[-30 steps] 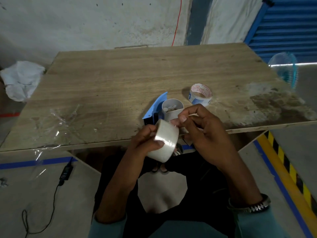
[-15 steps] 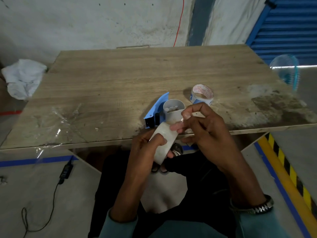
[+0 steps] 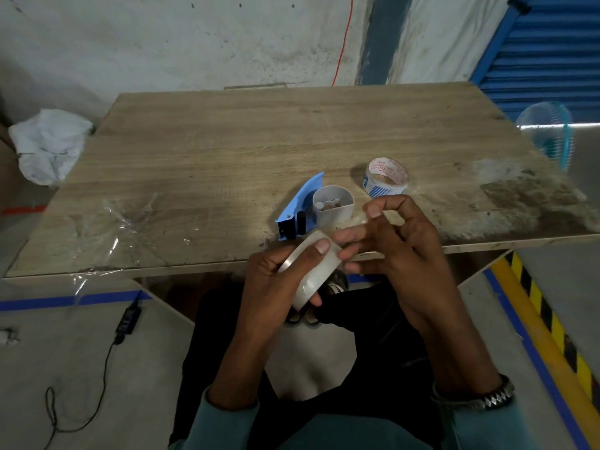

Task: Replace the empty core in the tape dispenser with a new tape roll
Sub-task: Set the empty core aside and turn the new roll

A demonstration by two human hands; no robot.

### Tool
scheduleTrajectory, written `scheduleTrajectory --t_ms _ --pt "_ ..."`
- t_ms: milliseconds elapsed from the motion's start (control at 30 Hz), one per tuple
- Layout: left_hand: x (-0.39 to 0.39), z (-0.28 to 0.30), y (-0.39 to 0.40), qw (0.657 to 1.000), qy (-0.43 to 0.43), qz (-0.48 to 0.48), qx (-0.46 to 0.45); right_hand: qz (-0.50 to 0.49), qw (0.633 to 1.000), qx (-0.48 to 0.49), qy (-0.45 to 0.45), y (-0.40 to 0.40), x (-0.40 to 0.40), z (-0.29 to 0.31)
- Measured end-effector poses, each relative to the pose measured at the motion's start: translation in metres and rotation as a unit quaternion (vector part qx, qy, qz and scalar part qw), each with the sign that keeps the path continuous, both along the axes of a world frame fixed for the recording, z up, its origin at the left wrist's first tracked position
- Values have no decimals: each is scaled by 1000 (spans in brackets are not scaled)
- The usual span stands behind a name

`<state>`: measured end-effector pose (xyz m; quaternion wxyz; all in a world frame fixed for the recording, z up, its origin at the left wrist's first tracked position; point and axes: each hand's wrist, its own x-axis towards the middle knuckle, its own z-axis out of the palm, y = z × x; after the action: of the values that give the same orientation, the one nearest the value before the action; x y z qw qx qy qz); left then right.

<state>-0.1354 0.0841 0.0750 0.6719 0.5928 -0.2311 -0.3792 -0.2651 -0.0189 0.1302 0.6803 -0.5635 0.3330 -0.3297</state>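
Observation:
My left hand (image 3: 276,280) grips a new roll of clear tape (image 3: 313,271) just below the table's front edge, thumb on top of the roll. My right hand (image 3: 389,245) is beside it, its fingertips touching the roll's right side with the index finger raised; whether they pinch the tape's loose end I cannot tell. The blue tape dispenser (image 3: 300,209) with its white hub (image 3: 334,206) lies on the wooden table (image 3: 227,157) just beyond my hands. The empty core (image 3: 386,177), white with red print, sits to the hub's right.
Crumpled clear plastic film (image 3: 120,222) lies on the table's front left. A white bag (image 3: 48,144) sits off the left edge, a small fan (image 3: 548,131) off the right. A black cable and adapter (image 3: 126,323) lie on the floor at left.
My left hand has turned the roll so its flat side faces more downward and lowered it slightly. My right hand's fingers have spread and shifted along the roll's edge.

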Motion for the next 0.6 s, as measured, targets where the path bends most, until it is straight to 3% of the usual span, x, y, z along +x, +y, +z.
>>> scheduleTrajectory --t_ms 167,600 --pt "4 -1 5 999 -37 -29 -11 -10 1000 14 16 -5 -7 5" --pt "7 -4 10 997 -17 -59 -49 -82 996 37 -10 -12 -14 7"
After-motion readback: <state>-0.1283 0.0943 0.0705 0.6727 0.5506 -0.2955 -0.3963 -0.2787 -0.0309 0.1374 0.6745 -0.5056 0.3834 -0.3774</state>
